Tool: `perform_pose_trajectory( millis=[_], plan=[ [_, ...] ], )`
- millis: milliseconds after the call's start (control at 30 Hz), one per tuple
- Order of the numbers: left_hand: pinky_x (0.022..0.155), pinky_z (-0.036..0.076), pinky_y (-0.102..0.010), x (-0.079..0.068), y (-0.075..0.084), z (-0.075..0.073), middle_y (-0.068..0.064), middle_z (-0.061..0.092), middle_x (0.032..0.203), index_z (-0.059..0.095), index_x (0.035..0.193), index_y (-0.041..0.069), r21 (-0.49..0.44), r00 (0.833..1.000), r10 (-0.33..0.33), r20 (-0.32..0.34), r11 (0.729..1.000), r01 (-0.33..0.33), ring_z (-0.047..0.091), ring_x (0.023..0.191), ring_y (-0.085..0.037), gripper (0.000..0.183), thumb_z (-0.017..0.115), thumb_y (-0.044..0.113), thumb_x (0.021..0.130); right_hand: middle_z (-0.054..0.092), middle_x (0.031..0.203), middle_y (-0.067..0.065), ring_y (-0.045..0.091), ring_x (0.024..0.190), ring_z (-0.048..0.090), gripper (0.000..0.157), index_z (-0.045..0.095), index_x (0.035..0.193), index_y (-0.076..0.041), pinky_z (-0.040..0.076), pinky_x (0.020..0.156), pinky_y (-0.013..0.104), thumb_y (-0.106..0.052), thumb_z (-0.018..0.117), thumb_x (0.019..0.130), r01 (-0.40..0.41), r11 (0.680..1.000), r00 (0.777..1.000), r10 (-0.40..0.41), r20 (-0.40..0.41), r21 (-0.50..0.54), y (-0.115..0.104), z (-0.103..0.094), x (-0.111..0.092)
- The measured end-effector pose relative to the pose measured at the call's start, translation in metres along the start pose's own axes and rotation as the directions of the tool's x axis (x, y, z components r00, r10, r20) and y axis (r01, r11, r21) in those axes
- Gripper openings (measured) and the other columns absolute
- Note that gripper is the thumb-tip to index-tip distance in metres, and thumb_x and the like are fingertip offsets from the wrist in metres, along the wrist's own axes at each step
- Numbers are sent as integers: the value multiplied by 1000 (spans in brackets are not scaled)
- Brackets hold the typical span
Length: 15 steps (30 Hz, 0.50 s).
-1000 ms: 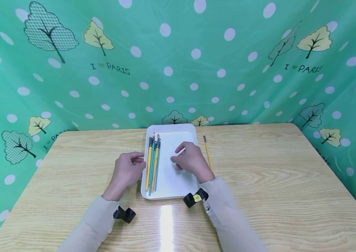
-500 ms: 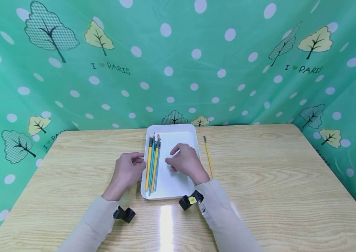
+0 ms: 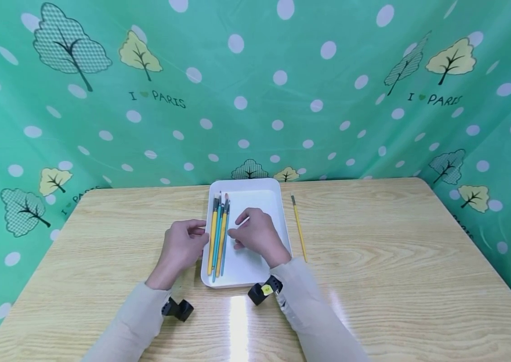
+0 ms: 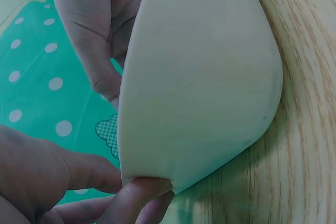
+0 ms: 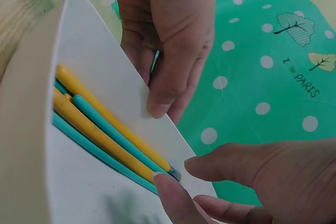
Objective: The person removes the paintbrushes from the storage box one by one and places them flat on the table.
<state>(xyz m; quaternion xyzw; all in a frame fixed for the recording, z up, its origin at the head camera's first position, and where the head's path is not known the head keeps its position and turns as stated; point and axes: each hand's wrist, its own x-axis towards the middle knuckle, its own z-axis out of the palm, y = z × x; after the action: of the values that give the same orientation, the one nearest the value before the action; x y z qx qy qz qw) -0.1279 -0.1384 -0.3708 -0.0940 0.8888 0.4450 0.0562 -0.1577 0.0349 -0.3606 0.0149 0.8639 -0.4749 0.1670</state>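
Left hand [image 3: 185,244] pinches the left wall of the white tray [image 3: 255,197] at frame centre. Right hand [image 3: 257,232], thumb and fingers parted, reaches from lower right over the tray, just beside the grouped paintbrushes [image 3: 212,246]; contact cannot be determined. A yellow paintbrush [image 3: 299,226] lies on the worktop [image 3: 395,251], right of centre.
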Motion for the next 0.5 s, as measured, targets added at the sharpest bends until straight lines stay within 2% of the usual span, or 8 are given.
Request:
perform_pose_trajectory(
  millis=[267,500],
  plan=[
    [70,63,-27,1,-1,-1,-20,66,118,59,139,0,5,1000,2,10,1000,-2,70,95,-24,41,59,12,100,72,76,10,23,64,72,25,64,107,-4,46,58,27,-18,77,90,8,1000,1000,-8,17,-11,0,12,-1],
    [69,63,-26,1,0,-1,-20,67,118,60,139,0,4,1000,3,10,1000,-3,70,95,-25,41,60,12,100,72,70,10,18,57,69,25,63,104,-4,45,52,22,-19,78,90,-6,999,1000,7,21,-37,-1,23,-1]
  ],
)
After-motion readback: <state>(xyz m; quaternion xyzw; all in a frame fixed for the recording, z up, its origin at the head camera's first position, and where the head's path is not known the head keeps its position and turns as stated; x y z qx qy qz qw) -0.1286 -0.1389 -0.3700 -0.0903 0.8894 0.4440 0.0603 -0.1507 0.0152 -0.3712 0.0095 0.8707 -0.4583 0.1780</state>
